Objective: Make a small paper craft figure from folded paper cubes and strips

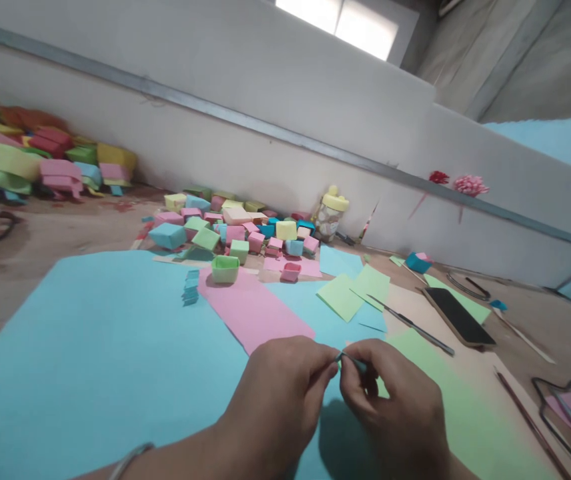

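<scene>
A: Which step is judged to be in hand?

B: A fine fold or pinch on a small paper piece (pixel 344 358). The piece is gripped between the fingertips of the left hand (pixel 280 393) and the right hand (pixel 395 407), which are brought together tip to tip. Both hands are closed in a pinch on the piece; neither is released.

A: Where is the piece located?

B: It is held just above the blue sheet (pixel 90 347), near the front edge of the worktop, between the pink strip (pixel 250 310) and the green sheet (pixel 455 407).

A: How does the piece appear?

B: Only a thin, dark-teal sliver is exposed between the fingertips; the rest is hidden. Its shape and fold count cannot be determined.

A: What is required of the next move?

B: In judgement, a tight, even pressure along the crease, with the piece kept aligned between both pinches. A slip could skew the fold.

A: What else is present?

B: A pile of folded paper boxes (pixel 235 230) is set towards the back edge, a jar (pixel 330 213) beside it. A phone (pixel 458 317) and a thin rod (pixel 410 325) lie towards the right edge.
</scene>
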`<control>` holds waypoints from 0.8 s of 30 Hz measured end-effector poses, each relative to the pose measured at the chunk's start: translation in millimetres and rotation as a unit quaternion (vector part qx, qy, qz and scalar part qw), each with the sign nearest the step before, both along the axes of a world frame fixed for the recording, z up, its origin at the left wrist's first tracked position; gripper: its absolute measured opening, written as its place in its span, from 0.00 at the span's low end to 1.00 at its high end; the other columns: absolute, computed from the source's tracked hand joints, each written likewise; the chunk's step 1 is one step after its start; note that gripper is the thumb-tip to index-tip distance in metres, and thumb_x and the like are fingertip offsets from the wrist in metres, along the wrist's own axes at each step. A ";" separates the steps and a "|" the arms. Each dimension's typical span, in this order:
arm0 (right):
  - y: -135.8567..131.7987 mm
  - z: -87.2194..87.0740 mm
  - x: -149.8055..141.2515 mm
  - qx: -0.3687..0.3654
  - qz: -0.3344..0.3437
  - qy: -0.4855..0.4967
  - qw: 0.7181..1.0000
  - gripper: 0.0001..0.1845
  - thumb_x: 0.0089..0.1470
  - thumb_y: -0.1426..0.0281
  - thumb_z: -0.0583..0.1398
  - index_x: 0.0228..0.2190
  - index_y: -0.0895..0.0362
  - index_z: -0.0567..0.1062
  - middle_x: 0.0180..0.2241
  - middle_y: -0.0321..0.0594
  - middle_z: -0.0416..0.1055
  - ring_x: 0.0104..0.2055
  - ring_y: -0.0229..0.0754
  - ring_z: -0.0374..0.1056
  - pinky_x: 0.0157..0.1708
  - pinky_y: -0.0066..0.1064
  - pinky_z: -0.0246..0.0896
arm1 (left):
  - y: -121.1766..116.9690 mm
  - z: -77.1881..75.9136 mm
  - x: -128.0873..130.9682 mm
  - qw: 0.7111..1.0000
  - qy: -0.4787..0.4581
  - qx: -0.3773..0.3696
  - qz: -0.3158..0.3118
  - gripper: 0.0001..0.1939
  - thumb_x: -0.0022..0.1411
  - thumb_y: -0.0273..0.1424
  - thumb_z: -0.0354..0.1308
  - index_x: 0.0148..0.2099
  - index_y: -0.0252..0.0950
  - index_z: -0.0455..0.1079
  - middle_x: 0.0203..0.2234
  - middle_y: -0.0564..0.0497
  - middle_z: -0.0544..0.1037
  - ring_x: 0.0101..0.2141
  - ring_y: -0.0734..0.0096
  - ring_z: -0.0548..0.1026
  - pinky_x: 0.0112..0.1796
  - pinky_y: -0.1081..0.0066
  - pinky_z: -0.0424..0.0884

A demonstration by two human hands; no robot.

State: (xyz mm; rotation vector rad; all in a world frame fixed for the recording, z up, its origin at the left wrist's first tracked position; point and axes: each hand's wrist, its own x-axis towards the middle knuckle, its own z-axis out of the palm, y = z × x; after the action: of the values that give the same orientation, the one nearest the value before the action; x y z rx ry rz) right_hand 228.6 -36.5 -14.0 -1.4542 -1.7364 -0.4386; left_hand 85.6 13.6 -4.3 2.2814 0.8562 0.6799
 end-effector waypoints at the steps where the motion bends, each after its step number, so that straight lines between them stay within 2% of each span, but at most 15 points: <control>1: 0.3 -0.4 -0.3 -0.008 -0.005 0.009 1.000 0.06 0.48 0.73 0.55 0.22 0.55 0.69 0.15 0.29 0.65 0.15 0.31 0.60 0.16 0.23 0.53 | -0.8 -0.8 0.5 1.000 -0.001 -0.001 0.001 0.13 0.60 0.27 0.47 0.29 0.38 0.71 0.22 0.53 0.75 0.25 0.71 0.70 0.27 0.74 0.60; 7: 1.9 -2.9 -3.9 -0.032 -0.032 0.032 0.998 0.05 0.48 0.71 0.57 0.22 0.55 0.70 0.15 0.28 0.64 0.15 0.31 0.60 0.16 0.23 0.54 | -2.2 0.3 0.1 0.998 -0.037 -0.041 0.021 0.12 0.60 0.27 0.48 0.28 0.38 0.70 0.21 0.54 0.74 0.25 0.73 0.69 0.27 0.75 0.59; 13: 5.1 -3.5 -5.8 0.015 0.006 -0.038 0.999 0.10 0.52 0.72 0.54 0.20 0.55 0.68 0.15 0.30 0.64 0.15 0.32 0.57 0.14 0.25 0.50 | -1.5 1.2 -0.3 0.994 -0.086 -0.071 0.024 0.12 0.57 0.24 0.50 0.26 0.38 0.71 0.20 0.57 0.72 0.24 0.75 0.68 0.27 0.75 0.59; 16: 5.7 0.2 -7.7 0.015 0.025 -0.072 0.997 0.10 0.52 0.74 0.53 0.21 0.56 0.68 0.16 0.32 0.64 0.16 0.33 0.58 0.15 0.25 0.51 | -1.8 0.9 -1.1 0.989 -0.118 -0.089 0.024 0.12 0.57 0.23 0.50 0.24 0.38 0.70 0.18 0.58 0.71 0.24 0.76 0.68 0.27 0.76 0.59; 21: 0.9 3.5 -7.5 0.000 0.070 -0.055 0.996 0.07 0.51 0.78 0.54 0.32 0.60 0.70 0.23 0.38 0.68 0.23 0.36 0.64 0.23 0.25 0.61 | -1.4 2.4 -3.4 0.980 -0.168 -0.100 0.021 0.13 0.58 0.23 0.50 0.27 0.40 0.71 0.18 0.60 0.70 0.24 0.77 0.69 0.30 0.77 0.62; 24: -3.1 0.8 -1.2 -0.017 0.100 -0.067 0.993 0.14 0.50 0.79 0.55 0.41 0.62 0.69 0.31 0.44 0.69 0.31 0.39 0.67 0.30 0.28 0.66 | -0.6 3.0 -2.9 0.974 -0.200 -0.103 0.013 0.13 0.61 0.25 0.49 0.30 0.42 0.72 0.22 0.59 0.73 0.28 0.77 0.70 0.34 0.77 0.63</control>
State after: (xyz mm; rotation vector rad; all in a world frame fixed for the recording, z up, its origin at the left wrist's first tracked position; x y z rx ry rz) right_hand 227.3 -39.6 -13.2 -1.2837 -1.9841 -0.4091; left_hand 82.7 13.0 -1.4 1.8626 0.7246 0.9726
